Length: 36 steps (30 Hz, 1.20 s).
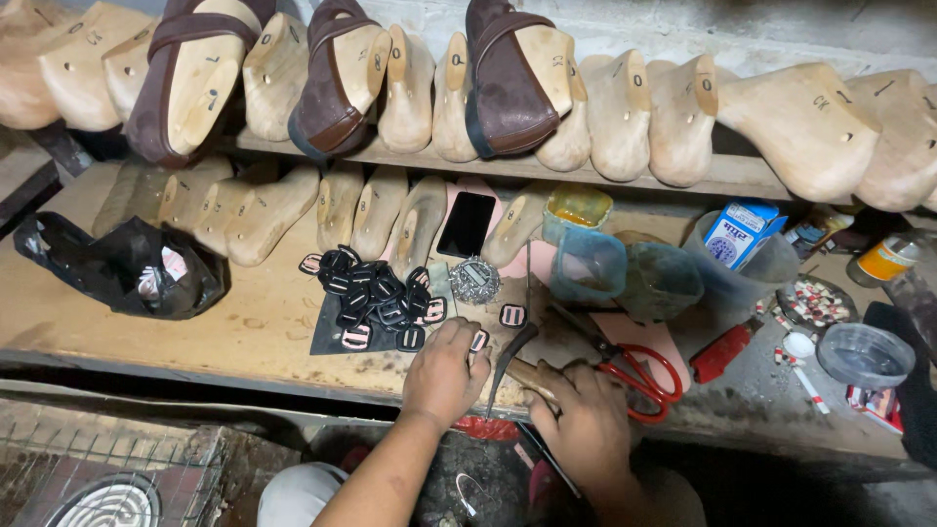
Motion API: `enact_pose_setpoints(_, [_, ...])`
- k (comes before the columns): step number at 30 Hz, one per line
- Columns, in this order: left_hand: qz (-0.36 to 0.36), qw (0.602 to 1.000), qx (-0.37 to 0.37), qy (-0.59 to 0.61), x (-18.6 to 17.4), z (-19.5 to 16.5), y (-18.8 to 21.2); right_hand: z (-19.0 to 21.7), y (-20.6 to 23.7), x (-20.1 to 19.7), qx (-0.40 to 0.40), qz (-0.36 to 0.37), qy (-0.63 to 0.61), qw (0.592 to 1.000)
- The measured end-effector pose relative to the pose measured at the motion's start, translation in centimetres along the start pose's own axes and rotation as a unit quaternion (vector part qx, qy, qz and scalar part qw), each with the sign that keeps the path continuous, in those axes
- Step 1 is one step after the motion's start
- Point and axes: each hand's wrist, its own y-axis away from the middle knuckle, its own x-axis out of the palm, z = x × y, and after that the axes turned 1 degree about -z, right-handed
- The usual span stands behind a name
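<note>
From my remote seat I take the heap of small black buckles with pale pink bars (376, 293) as my landmark on the worn wooden counter (254, 327). Well to its left lies a crumpled black plastic bag (122, 268). Behind the heap stands a row of pale wooden shoe lasts (264, 210), and above them, on the shelf, more lasts, some wearing brown suede sandal uppers (337, 83). Just behind and right of the heap a black phone (466, 223) lies flat, with a round silvery ornament (474, 280) below it.

Right of the heap's near edge, my left hand (444, 371) presses down with its fingers curled together on one small black buckle (479, 341), which peeks out at the fingertips; it is rectangular, dark-framed, pink in the middle, like a loose one (512, 315) lying just beyond. Further right, my right hand (581, 420) is clamped round the wooden handle of a dark-headed hammer (515, 353), its head tilted towards the pinned buckle. Red-handled scissors (639, 376) lie just right of that hand.
</note>
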Motion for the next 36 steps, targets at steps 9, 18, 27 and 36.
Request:
enact_pose_setpoints(9, [0.005, 1.000, -0.010, -0.006, -0.3, -0.1, 0.1, -0.3, -6.4, 5.2, -0.062, 0.048, -0.052, 0.996])
enact_pose_setpoints(18, [-0.013, 1.000, -0.017, -0.018, -0.2, -0.3, 0.6, -0.1, -5.0, 5.3, -0.088, 0.024, 0.001, 0.996])
enact_pose_setpoints(27, [-0.018, 1.000, -0.004, -0.019, -0.3, -0.4, 1.1, 0.3, -4.4, 4.8, -0.110, -0.014, -0.025, 0.993])
enact_pose_setpoints(36, [-0.008, 1.000, -0.018, -0.017, -0.6, -0.6, 1.3, 0.4, -4.2, 4.7, -0.121, -0.028, -0.031, 0.992])
